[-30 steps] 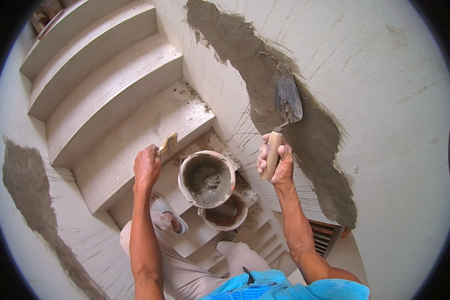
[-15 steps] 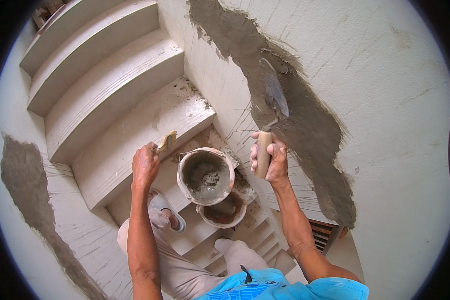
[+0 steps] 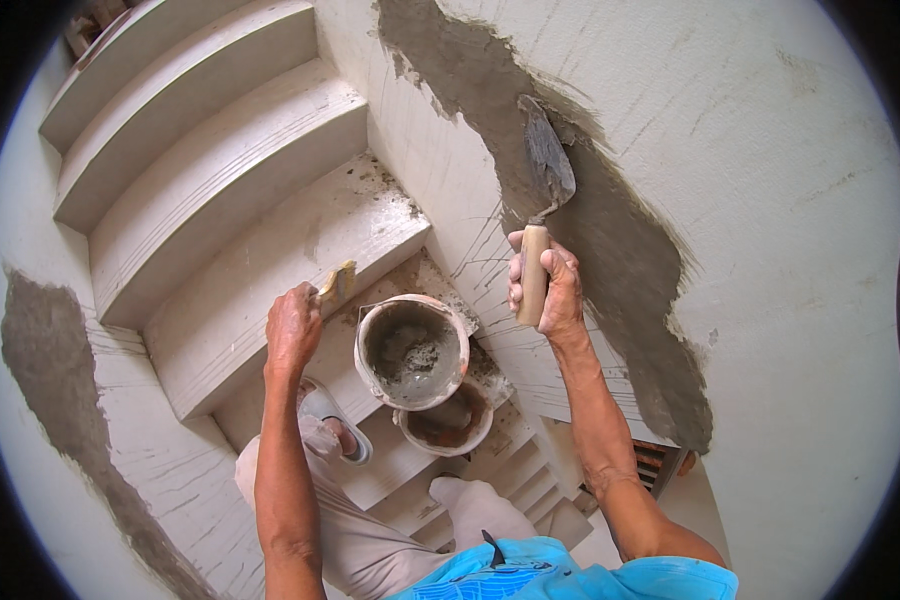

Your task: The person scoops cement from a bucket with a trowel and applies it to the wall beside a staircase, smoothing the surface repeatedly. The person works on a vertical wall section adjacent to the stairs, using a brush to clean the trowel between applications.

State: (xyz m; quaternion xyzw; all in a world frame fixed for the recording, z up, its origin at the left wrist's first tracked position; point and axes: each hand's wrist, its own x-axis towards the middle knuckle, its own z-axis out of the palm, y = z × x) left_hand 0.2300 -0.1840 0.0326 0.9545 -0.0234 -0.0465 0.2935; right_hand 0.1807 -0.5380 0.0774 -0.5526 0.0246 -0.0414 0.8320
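My right hand point(image 3: 560, 290) is wrapped round the wooden handle of a pointed trowel point(image 3: 549, 165). The trowel's grey blade lies over a band of wet grey mortar point(image 3: 625, 260) on the wall to the right; whether it presses flat cannot be told. Closed around a brush point(image 3: 338, 283) with yellowish bristles, my left hand point(image 3: 292, 325) hangs over the stair treads, left of the buckets. Between my arms stands a bucket point(image 3: 362, 365) with grey mortar inside. Partly hidden beneath it is a second bucket point(image 3: 482, 432) with dark, brownish contents.
Curved pale steps point(image 3: 240, 160) climb to the upper left, and more steps point(image 3: 515, 475) drop away below the buckets. Another grey mortar patch point(image 3: 55, 350) covers the left wall. My sandalled foot point(image 3: 335, 420) rests on a step. A slatted opening point(image 3: 650, 465) sits low at the right.
My right hand has slid the trowel a little up along the mortar band, and its blade shows more broadly. My left hand and the brush have barely moved.
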